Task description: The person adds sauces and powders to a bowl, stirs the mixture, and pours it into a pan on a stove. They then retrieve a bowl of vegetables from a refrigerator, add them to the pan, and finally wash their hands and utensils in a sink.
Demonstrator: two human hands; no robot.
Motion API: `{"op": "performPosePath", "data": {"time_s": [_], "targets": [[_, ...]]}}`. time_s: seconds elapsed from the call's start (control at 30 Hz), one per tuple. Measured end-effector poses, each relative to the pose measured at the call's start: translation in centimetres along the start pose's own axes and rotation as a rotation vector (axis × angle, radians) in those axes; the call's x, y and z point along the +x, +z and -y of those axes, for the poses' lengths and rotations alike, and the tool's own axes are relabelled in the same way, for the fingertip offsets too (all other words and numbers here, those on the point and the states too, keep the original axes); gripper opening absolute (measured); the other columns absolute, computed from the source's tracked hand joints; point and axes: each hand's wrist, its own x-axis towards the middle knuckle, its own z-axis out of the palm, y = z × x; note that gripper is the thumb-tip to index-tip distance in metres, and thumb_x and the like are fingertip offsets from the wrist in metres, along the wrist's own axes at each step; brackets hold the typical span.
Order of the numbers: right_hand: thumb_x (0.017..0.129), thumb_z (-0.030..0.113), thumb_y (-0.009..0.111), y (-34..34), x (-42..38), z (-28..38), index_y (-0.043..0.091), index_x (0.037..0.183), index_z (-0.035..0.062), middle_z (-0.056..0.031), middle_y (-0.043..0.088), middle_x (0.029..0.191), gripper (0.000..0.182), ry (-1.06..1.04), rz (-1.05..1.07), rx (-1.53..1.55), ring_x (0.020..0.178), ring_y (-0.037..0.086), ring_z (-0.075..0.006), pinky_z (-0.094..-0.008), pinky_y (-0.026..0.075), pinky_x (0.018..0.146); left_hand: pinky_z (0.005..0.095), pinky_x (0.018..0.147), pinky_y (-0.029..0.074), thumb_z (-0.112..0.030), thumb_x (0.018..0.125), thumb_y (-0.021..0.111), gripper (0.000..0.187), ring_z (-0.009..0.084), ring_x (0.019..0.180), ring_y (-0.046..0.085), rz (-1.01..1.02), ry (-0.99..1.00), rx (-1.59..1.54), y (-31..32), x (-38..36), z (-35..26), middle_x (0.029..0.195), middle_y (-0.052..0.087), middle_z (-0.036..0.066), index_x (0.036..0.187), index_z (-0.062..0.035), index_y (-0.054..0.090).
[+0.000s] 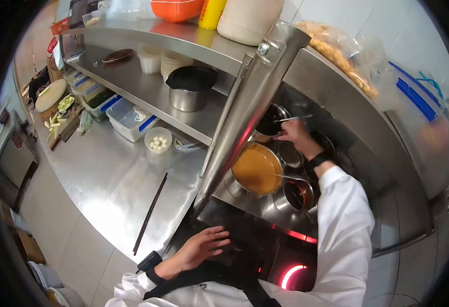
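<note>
My right hand (292, 133) reaches to the back of the stove, its fingers closed at a thin metal utensil handle (298, 117) over a dark pot (272, 123). The far end of that utensil is not clear. In front of the hand stands a large pot of orange-brown liquid (256, 166) with a ladle (286, 177) lying across its rim. A smaller pot with dark red sauce (295, 196) sits beside it. My left hand (206, 247) hovers low near the steel counter's right end, fingers stretched out and holding nothing.
A slanted steel post (240, 112) divides the counter from the stove. Black chopsticks (150, 215) lie on the counter (96, 179), behind them a bowl of white balls (158, 140) and plastic tubs (128, 120). A lidded pot (188, 97) stands on the shelf. A red ring (292, 276) glows below.
</note>
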Motion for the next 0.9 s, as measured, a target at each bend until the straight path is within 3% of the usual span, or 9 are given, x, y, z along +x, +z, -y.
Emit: {"op": "performPosePath", "data": {"time_s": [0.13,0.23,0.3,0.47,0.53,0.63,0.7,0.73,0.9], "targets": [[0.077,0.003,0.047,2.0,4.3,-3.3,0.051,0.085,-0.0061,-0.0121,0.056,0.070,0.013,0.199,-0.129,0.190,0.059,0.059,-0.0231,-0.0295,0.053,0.052,0.0336,0.090,0.037,-0.018,0.088,0.040,0.040,0.0226,0.116,0.042,-0.063,0.092,-0.069,-0.7,0.2,0.1,0.129,0.040,0.010,0.126,-0.0051,0.033],[0.077,0.002,0.046,2.0,7.2,-7.4,0.050,0.087,-0.0083,-0.0135,0.055,0.070,0.015,0.341,-0.026,0.105,0.056,0.059,-0.0248,-0.0281,0.053,0.050,0.0333,0.090,0.037,-0.018,0.088,0.039,0.038,0.0214,0.115,0.043,-0.102,0.142,-0.076,-0.3,0.7,0.1,0.128,0.041,0.009,0.125,-0.0061,0.035],[0.080,0.006,0.047,2.2,7.6,-9.4,0.043,0.094,-0.0177,-0.0178,0.054,0.085,0.028,0.399,0.093,0.023,0.061,0.063,-0.0299,-0.0324,0.055,0.053,0.0336,0.090,0.037,-0.017,0.088,0.038,0.038,0.0218,0.115,0.043,-0.124,0.148,-0.069,0.0,0.9,0.3,0.128,0.041,0.009,0.125,-0.0062,0.035],[0.083,0.016,0.053,0.0,5.3,-9.7,0.050,0.092,-0.0117,-0.0147,0.057,0.081,0.029,0.506,0.113,0.029,0.067,0.061,-0.0206,-0.0269,0.053,0.060,0.0335,0.091,0.037,-0.016,0.088,0.038,0.037,0.0220,0.116,0.043,-0.141,0.129,-0.048,1.1,2.1,0.2,0.128,0.041,0.011,0.124,-0.0060,0.036],[0.084,0.024,0.054,-3.7,3.5,-9.3,0.055,0.087,-0.0079,-0.0143,0.060,0.080,0.032,0.407,0.366,0.018,0.064,0.060,-0.0173,-0.0239,0.052,0.062,0.0336,0.091,0.036,-0.016,0.088,0.038,0.037,0.0219,0.115,0.043,-0.125,0.119,-0.047,1.1,2.9,0.4,0.127,0.042,0.011,0.124,-0.0058,0.036],[0.083,0.022,0.053,-8.9,0.6,-9.5,0.059,0.083,0.0001,-0.0079,0.062,0.077,0.023,0.335,0.341,-0.149,0.061,0.059,-0.0121,-0.0200,0.048,0.054,0.0333,0.091,0.037,-0.017,0.087,0.039,0.037,0.0216,0.114,0.044,-0.103,0.097,-0.044,1.7,3.9,0.4,0.126,0.044,0.011,0.123,-0.0054,0.037],[0.081,0.020,0.053,-11.8,0.5,-14.3,0.060,0.077,0.0014,-0.0106,0.062,0.072,0.020,0.033,-0.020,-0.578,0.058,0.058,-0.0156,-0.0251,0.046,0.050,0.0313,0.087,0.043,-0.015,0.086,0.036,0.036,0.0209,0.111,0.047,-0.081,0.088,-0.041,2.1,4.3,0.2,0.125,0.045,0.011,0.121,-0.0041,0.040],[0.081,0.020,0.053,-12.4,0.2,-15.0,0.060,0.077,0.0014,-0.0106,0.062,0.072,0.020,0.038,-0.024,-0.577,0.058,0.058,-0.0156,-0.0251,0.046,0.050,0.0315,0.087,0.042,-0.015,0.087,0.036,0.035,0.0208,0.111,0.047,-0.072,0.077,-0.025,2.5,4.4,0.1,0.125,0.045,0.011,0.120,-0.0044,0.041],[0.067,0.023,0.057,-14.2,3.6,-26.1,0.060,0.065,0.0008,-0.0164,0.057,0.060,0.022,-0.388,0.316,-1.329,0.051,0.055,-0.0242,-0.0377,0.044,0.052,0.0322,0.089,0.040,-0.016,0.087,0.036,0.034,0.0210,0.112,0.046,-0.050,0.022,0.041,2.9,4.6,0.2,0.124,0.045,0.011,0.118,-0.0047,0.043]]}}
